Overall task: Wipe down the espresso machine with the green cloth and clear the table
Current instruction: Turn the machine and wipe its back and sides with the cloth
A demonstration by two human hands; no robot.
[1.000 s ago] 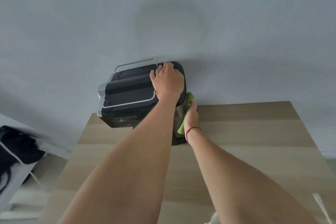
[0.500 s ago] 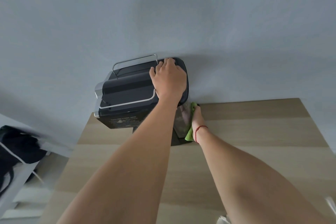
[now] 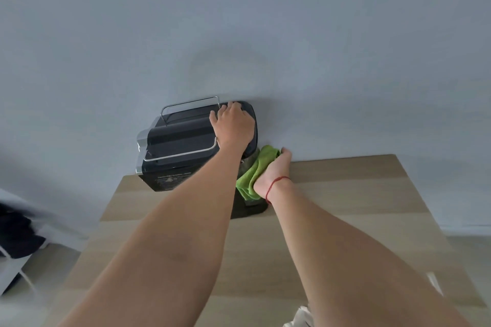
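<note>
A black espresso machine (image 3: 175, 138) with chrome rails on top stands at the far edge of the wooden table (image 3: 345, 207), against the wall. My left hand (image 3: 233, 125) lies flat on the machine's top right corner, pressing on it. My right hand (image 3: 273, 172), with a red string at the wrist, holds the bunched green cloth (image 3: 255, 172) against the machine's right side. The lower right side of the machine is hidden behind the cloth and my forearms.
A grey wall (image 3: 265, 34) rises right behind the machine. Dark clothing (image 3: 16, 231) lies on a white shelf unit at the lower left, beside the table. A white object (image 3: 300, 316) shows at the bottom edge near my right arm.
My right hand has come up and out along the machine's right side, so more of the green cloth shows. My left hand stays on the machine's top.
</note>
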